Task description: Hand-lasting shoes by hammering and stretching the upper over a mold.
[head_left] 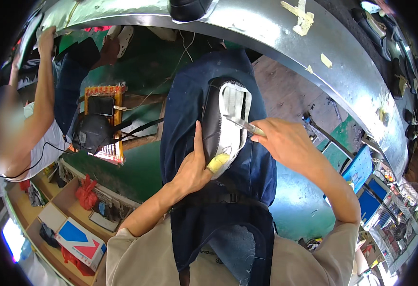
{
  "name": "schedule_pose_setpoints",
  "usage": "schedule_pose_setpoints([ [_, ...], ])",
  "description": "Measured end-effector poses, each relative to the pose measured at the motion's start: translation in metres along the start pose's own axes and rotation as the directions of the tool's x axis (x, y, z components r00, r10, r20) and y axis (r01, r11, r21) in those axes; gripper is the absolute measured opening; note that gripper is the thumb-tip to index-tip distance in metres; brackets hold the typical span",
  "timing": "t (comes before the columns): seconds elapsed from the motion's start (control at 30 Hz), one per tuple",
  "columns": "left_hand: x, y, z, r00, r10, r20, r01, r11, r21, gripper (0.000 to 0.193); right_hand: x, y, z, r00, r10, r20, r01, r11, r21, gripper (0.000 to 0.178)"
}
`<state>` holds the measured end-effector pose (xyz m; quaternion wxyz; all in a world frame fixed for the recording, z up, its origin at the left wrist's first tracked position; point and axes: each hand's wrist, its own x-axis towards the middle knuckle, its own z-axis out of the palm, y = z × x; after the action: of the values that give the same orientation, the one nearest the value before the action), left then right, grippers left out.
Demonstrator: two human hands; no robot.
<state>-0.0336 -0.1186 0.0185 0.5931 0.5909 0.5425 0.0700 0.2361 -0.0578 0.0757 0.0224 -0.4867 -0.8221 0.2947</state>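
Observation:
A black shoe upper [212, 110] lies bottom up across my lap on a dark blue apron [185, 100]. Its white underside [227, 136] faces me, with a pale turned-in edge around it and a yellow patch [218, 163] at the near end. My left hand [191, 170] grips the near left of the shoe, index finger stretched along its black side. From the right, my right hand [285, 143] is closed around a slim metal tool [238, 122]. The tool's tip reaches over the white underside; whether it touches cannot be told. Its exact kind is unclear.
A metal-edged workbench [261, 28] curves across the front, carrying a black shoe [190, 8]. At left sit another person [42, 109] and a stool with a black bag [93, 133]. Wooden shelving [51, 217] stands lower left, a blue chair [357, 167] at right.

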Motion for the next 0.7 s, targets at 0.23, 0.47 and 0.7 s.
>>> schedule_pose_setpoints([
  [0.23,0.007,-0.010,0.001,0.998,0.064,0.000,-0.064,0.998,-0.013,0.120,0.015,0.004,0.007,0.999,0.006,-0.037,-0.006,1.000,0.006,0.021],
  [0.47,0.020,0.003,-0.017,0.976,0.126,-0.177,-0.160,0.968,-0.192,0.086,0.018,-0.034,0.008,0.998,-0.040,-0.048,0.032,0.988,-0.149,0.027],
  [0.7,0.060,-0.003,-0.010,0.971,0.063,-0.231,-0.220,0.615,-0.757,0.066,0.021,-0.042,0.053,0.973,0.220,-0.074,-0.209,0.969,0.133,0.031],
])
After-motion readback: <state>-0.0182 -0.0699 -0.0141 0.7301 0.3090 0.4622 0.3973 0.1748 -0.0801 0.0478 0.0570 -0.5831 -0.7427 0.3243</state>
